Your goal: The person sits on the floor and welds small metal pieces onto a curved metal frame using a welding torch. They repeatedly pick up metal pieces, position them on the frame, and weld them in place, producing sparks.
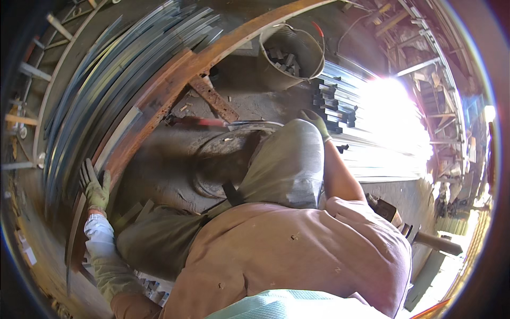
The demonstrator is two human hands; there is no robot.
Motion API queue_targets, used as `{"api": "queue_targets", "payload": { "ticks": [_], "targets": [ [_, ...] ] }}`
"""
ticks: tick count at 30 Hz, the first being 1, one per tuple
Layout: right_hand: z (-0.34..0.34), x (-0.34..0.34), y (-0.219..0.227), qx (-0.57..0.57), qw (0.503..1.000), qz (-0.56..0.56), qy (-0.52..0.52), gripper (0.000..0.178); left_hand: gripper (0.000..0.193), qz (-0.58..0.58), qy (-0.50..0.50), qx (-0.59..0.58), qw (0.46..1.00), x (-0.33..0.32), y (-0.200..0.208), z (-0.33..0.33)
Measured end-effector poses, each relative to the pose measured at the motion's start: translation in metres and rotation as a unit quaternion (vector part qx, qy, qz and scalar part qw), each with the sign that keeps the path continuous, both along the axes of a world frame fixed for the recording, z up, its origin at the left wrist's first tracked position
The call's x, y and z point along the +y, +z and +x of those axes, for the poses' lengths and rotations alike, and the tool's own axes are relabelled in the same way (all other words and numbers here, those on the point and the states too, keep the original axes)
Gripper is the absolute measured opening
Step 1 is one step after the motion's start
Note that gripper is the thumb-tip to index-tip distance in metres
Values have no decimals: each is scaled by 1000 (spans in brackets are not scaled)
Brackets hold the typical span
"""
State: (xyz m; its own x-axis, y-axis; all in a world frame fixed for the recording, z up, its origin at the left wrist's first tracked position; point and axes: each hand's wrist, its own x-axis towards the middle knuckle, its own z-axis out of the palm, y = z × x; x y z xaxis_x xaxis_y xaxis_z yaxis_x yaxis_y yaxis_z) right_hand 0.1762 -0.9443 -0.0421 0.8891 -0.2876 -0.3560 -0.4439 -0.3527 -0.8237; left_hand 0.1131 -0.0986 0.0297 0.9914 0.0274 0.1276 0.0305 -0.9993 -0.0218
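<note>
Gloved left hand rests flat against rusty steel beam.

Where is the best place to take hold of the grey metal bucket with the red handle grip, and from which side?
Probably by the thin wire bail with its red grip, coming from above: the grey metal bucket stands upright and open, holding dark metal offcuts, and its round wall looks too wide for one gloved hand. The gloved right hand is nearest.
</note>
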Motion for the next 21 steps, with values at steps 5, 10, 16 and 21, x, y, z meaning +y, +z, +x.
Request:
{"api": "queue_targets", "payload": {
  "ticks": [5,10,16,21],
  "targets": [
    [51,-13,23,-254,903,-283,199,51,104,-12,-18,65,998,-48,6,39],
    [148,-2,80,-211,944,-209,142,64,104,-10,-19,73,997,-68,13,51],
    [264,-7,29,-28,984,-136,107,56,102,-46,4,103,994,-76,29,43],
    [314,-58,-53,89,880,-363,293,61,89,-34,38,131,990,-90,22,52]
  ]
}}
